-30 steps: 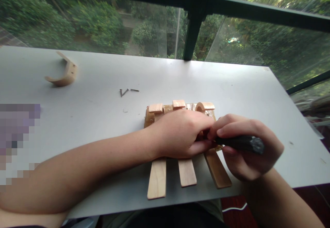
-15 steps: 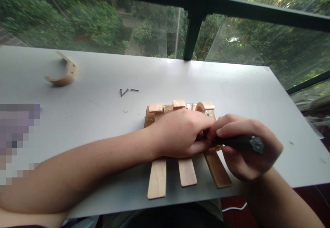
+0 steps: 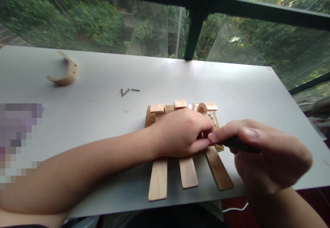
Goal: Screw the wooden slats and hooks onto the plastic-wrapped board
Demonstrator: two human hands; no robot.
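My left hand (image 3: pixel 184 133) lies over a brown, tape-wrapped block (image 3: pixel 150 118), thumb and forefinger closed near its right end; what they pinch is hidden. My right hand (image 3: pixel 270 149) is wrapped round the black handle of a screwdriver (image 3: pixel 238 143), whose tip is hidden by my fingers. Three curved wooden hooks sit on the block: a left one (image 3: pixel 157 180), a middle one (image 3: pixel 188 176) and a right one (image 3: pixel 219 171). Their curled ends rise behind my left hand and their flat ends point towards me. The screwdriver meets the right hook's area.
Three loose screws (image 3: pixel 126 92) lie on the white table (image 3: pixel 103 114) beyond the block. A separate curved wooden hook (image 3: pixel 67 75) with two holes rests at the back left. Windows (image 3: pixel 154 25) border the table's far edge. A blurred-out patch (image 3: pixel 18 128) covers the left edge.
My right hand has turned over and shifted right, its grip on the screwdriver handle changed so the handle's end is now covered. My left hand stays on the block.
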